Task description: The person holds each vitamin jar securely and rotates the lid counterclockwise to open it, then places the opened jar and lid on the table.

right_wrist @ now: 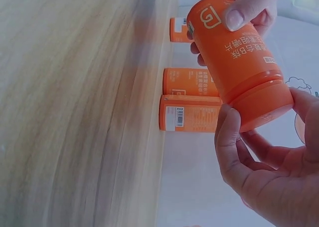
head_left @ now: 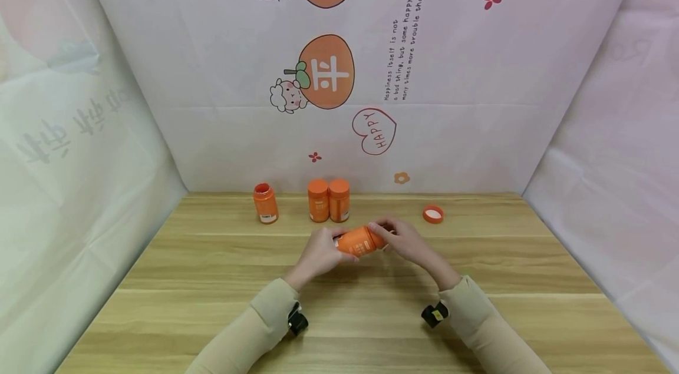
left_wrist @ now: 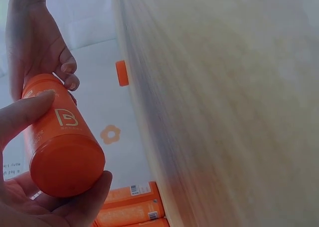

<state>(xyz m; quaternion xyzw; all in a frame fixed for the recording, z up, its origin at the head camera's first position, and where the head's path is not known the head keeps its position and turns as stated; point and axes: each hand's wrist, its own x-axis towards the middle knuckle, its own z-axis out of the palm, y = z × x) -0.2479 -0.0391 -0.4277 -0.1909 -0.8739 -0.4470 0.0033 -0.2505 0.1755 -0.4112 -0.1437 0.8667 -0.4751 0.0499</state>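
Note:
An orange pill bottle (head_left: 356, 241) is held tilted above the table between both hands. My left hand (head_left: 321, 251) grips its body near the base, thumb along the label, as the left wrist view shows. At the other end my right hand (head_left: 401, 238) pinches the orange cap (right_wrist: 264, 105) with thumb and fingers. The cap sits on the bottle's neck. In the left wrist view, the bottle's round base (left_wrist: 67, 164) faces the camera and the right hand's fingers (left_wrist: 68, 67) are at the far end.
An uncapped orange bottle (head_left: 266, 204) stands at the back left of the wooden table (head_left: 361, 327). Two capped bottles, a left one (head_left: 319, 202) and a right one (head_left: 339, 202), stand side by side near the back wall. A loose orange cap (head_left: 432, 214) lies back right, its white inside showing.

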